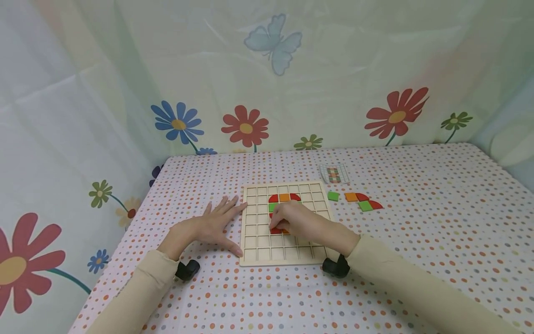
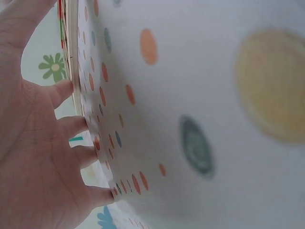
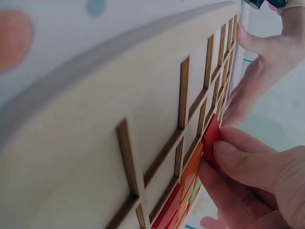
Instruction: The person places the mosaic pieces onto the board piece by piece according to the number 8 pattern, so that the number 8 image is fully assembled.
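A wooden grid board (image 1: 256, 255) lies on the table, with red, orange and green pieces in its middle cells. My right hand (image 1: 302, 222) is over the board; in the right wrist view its thumb and fingers (image 3: 228, 152) pinch a red piece (image 3: 210, 138) at a cell beside an orange piece (image 3: 191, 162). Spread wide, my left hand (image 1: 214, 227) rests at the board's left edge, thumb and index finger touching the frame. The right hand hides part of the coloured pieces in the head view.
Right of the board lie a green square (image 1: 333, 196), an orange square (image 1: 351, 197), another green square (image 1: 365, 206) and red quarter-round pieces (image 1: 376, 204). A small pattern card (image 1: 340, 174) lies behind them. A flowered curtain (image 1: 333, 102) hangs behind the dotted tabletop (image 1: 250, 301).
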The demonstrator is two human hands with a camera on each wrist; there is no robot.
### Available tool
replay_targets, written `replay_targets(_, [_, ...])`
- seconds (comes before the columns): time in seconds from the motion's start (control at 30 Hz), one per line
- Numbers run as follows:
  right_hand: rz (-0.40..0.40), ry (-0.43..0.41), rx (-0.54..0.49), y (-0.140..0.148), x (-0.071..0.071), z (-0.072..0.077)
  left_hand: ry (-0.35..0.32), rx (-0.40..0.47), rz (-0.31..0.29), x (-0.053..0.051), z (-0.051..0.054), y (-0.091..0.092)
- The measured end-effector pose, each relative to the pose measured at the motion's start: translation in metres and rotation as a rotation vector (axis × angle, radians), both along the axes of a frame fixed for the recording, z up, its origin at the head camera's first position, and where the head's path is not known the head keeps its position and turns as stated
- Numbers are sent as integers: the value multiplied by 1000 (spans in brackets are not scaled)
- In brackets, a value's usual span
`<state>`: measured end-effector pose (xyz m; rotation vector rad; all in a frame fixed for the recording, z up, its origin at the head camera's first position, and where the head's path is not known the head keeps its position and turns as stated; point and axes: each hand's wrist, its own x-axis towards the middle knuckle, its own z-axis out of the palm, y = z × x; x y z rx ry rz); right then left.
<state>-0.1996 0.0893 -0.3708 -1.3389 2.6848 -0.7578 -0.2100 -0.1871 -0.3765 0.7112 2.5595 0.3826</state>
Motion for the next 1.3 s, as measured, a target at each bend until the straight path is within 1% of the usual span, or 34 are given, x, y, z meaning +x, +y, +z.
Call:
replay_targets(0.2, [-4, 6, 26, 0, 1, -1, 1, 4, 2, 0, 0, 0])
replay_targets(0.3, [-1, 24, 11, 0, 3, -2, 0, 7, 3, 0, -1, 0])
replay_targets(0.43, [-21, 61, 12, -1, 6, -2, -1, 12, 7, 0, -1, -1])
replay_targets(0.53, [-43, 59, 13, 0, 8, -2, -4, 12, 11, 0, -1, -1])
replay_targets(0.67, [-41, 54, -14, 5, 9, -3, -7, 7, 14, 0, -1, -1])
replay_targets(0.8, [-61, 55, -31, 14, 11, 2, -3, 9, 14, 0, 0, -1])
replay_targets(0.9, [-104, 41, -37, 29, 14, 9, -1, 10, 17, 0, -2, 0])
replay_targets(1.03, [-183, 37, -38, 62, 16, 16, 2, 6, 22, 0, -2, 1])
replay_targets(1.2, [-343, 38, -27, 114, 17, 20, 1, 3, 29, 1, -1, 2])
replay_targets(1.3, [-425, 46, -13, 145, 13, 20, -2, 8, 33, 2, -1, 2])
